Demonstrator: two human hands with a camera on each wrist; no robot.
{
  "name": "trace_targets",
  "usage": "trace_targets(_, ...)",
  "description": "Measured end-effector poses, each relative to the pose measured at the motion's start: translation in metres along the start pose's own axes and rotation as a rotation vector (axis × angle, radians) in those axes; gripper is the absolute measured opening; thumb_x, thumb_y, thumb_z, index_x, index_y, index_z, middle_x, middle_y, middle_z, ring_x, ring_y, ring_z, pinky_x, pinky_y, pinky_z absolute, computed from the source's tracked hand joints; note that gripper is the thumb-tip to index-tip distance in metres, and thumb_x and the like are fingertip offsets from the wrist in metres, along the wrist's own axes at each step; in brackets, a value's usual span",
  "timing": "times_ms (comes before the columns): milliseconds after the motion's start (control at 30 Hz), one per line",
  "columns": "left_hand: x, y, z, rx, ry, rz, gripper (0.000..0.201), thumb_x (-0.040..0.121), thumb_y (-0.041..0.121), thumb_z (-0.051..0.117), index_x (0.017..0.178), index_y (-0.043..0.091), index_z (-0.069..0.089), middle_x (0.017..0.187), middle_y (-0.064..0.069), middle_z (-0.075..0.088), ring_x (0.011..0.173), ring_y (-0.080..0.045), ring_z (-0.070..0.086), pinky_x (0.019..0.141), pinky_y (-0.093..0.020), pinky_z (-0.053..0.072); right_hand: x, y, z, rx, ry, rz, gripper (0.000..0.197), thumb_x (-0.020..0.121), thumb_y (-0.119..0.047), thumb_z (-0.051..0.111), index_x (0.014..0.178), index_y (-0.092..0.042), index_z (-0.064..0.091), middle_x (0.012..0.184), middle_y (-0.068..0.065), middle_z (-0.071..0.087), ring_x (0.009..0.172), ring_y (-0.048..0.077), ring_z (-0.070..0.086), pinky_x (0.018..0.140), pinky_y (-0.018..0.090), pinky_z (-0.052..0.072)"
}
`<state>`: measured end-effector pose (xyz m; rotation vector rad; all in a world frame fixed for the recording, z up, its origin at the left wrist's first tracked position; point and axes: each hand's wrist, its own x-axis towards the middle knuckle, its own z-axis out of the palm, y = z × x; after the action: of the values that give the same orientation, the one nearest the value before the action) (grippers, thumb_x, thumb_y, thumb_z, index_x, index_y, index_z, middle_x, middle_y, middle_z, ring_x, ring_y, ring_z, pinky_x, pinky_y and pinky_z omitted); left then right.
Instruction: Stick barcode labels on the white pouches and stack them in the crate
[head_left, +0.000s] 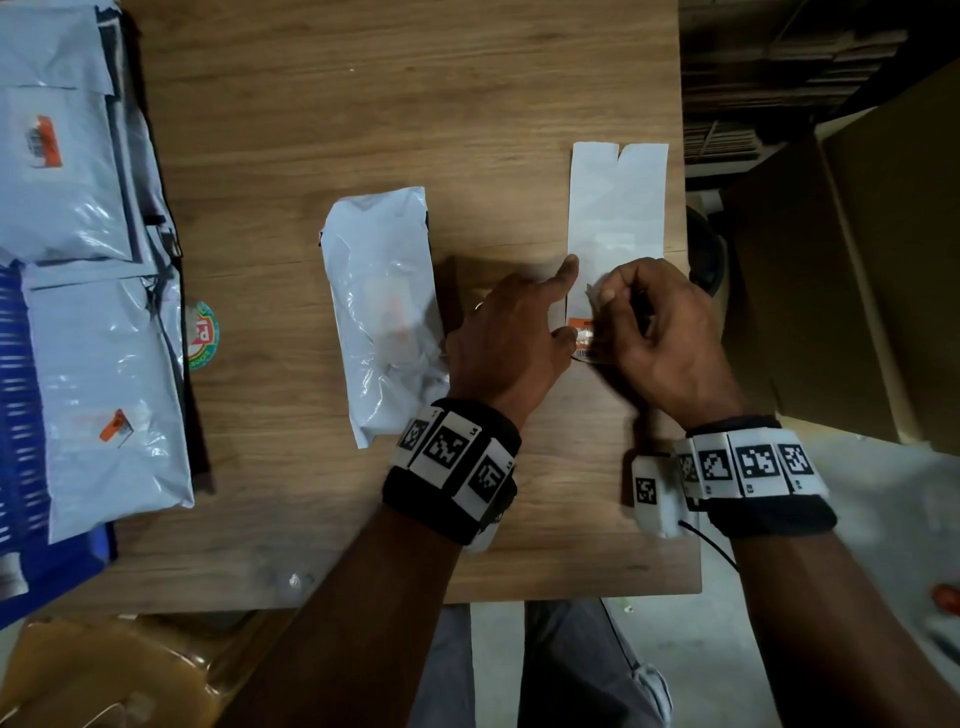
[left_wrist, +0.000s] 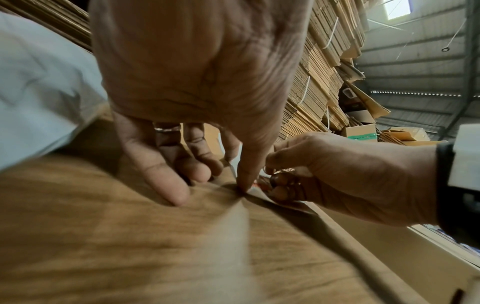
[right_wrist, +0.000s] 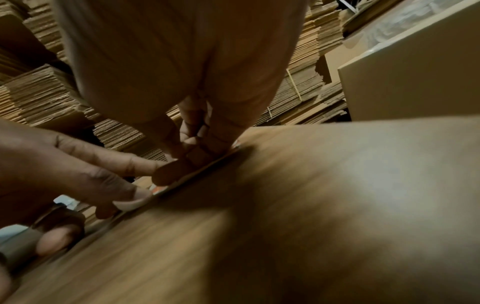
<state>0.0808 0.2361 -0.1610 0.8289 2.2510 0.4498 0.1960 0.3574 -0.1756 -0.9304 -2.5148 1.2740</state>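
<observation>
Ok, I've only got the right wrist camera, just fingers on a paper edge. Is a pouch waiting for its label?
Observer: Yes. The head view shows one white pouch lying flat on the table, left of the left hand; neither hand holds it.
Operator: What's the paper?
Observer: A long white backing sheet running away from the person. The right hand pinches an orange-marked label at its near end.
Operator: Any finished ones?
Observer: Labelled pouches lie piled over the blue crate at the table's left edge.
</observation>
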Motion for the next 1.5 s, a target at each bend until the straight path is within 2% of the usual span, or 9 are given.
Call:
trace_targets(367,-0.002,0.002,0.0,-0.021,0.015,-0.015,0.066,0.091,0.044,0.064,0.15,0.054,0.034,0.134,0.006,0.058,0.126,-0.019,0.054,0.096,-0.047,0.052,-0.002,0.002,-0.003,0.305,0.03,0.171,0.012,0.104,-0.02,0.053,0.099,-0.011,0.058,0.089,0.01,0.063,0.076,0.035,0.062,0.069,0.055,0.056)
trace_targets(467,-0.002,0.002,0.0,-0.041,0.047,-0.021,0.065,0.089,0.043,0.066,0.148,0.052,0.039,0.13,0.007,0.06,0.122,-0.019,0.056,0.094,-0.047,0.053,-0.003,-0.001,-0.004,0.416,0.032,0.214,0.011,0.105,-0.013,0.052,0.1,-0.005,0.057,0.081,0.009,0.057,0.062,0.028,0.054,0.057,0.047,0.051)
trace_targets(633,-0.006,0.003,0.0,-0.241,0.204,0.063,0.033,0.084,0.018,0.07,0.111,0.035,0.066,0.094,0.014,0.062,0.09,-0.006,0.061,0.076,-0.038,0.056,-0.005,-0.007,-0.003,0.466,0.049,0.222,0.009,0.104,-0.01,0.053,0.1,-0.003,0.056,0.077,0.013,0.055,0.058,0.024,0.053,0.054,0.039,0.048)
trace_targets(833,-0.014,0.006,-0.01,-0.544,0.258,0.052,0.024,0.084,0.014,0.063,0.095,0.029,0.078,0.098,0.012,0.072,0.087,0.001,0.066,0.082,-0.028,0.056,-0.009,-0.016,-0.002,0.303,0.123,0.116,0.006,0.102,-0.025,0.061,0.097,-0.021,0.064,0.093,0.004,0.066,0.084,0.03,0.067,0.071,0.054,0.058)
trace_targets(933,-0.026,0.007,-0.018,-0.727,0.263,0.039,0.023,0.088,0.01,0.064,0.097,0.024,0.08,0.095,0.011,0.076,0.075,0.003,0.065,0.078,-0.023,0.055,-0.016,-0.032,-0.003,0.157,0.212,-0.017,0.009,0.102,-0.018,0.062,0.1,-0.014,0.069,0.099,0.004,0.066,0.088,0.019,0.065,0.072,0.045,0.053)
trace_targets(1167,-0.047,0.004,-0.032,-0.968,0.281,-0.052,0.019,0.092,0.002,0.064,0.094,0.013,0.079,0.091,0.008,0.077,0.073,0.001,0.066,0.069,-0.017,0.05,-0.027,-0.057,0.003,0.1,0.231,-0.112,0.008,0.099,-0.015,0.067,0.102,-0.012,0.074,0.097,0.004,0.061,0.062,0.015,0.055,0.056,0.027,0.047)
trace_targets(1267,-0.052,-0.001,-0.039,-1.005,0.25,-0.095,0.019,0.094,0.003,0.063,0.095,0.014,0.078,0.074,0.012,0.072,0.058,0.004,0.059,0.05,-0.008,0.039,-0.028,-0.064,0.01,0.107,0.222,-0.143,0.01,0.099,-0.017,0.069,0.107,-0.016,0.075,0.096,0.007,0.062,0.065,0.017,0.057,0.058,0.025,0.046)
trace_targets(1367,-0.054,-0.009,-0.045,-1.061,0.238,-0.155,0.018,0.095,0.006,0.062,0.103,0.011,0.078,0.066,0.014,0.066,0.057,0.003,0.057,0.047,-0.009,0.037,-0.029,-0.068,0.016,0.12,0.167,-0.174,0.02,0.099,-0.013,0.068,0.117,-0.017,0.075,0.099,0.004,0.062,0.073,0.012,0.057,0.061,0.022,0.046)
trace_targets(1500,-0.056,-0.019,-0.054,-1.086,0.238,-0.21,0.013,0.095,0.017,0.067,0.097,0.013,0.079,0.059,0.014,0.062,0.055,-0.002,0.052,0.046,-0.01,0.035,-0.031,-0.071,0.024,0.12,0.052,-0.195,0.046,0.092,0.016,0.058,0.128,-0.011,0.07,0.105,0.005,0.058,0.087,0.0,0.057,0.072,0.012,0.043)
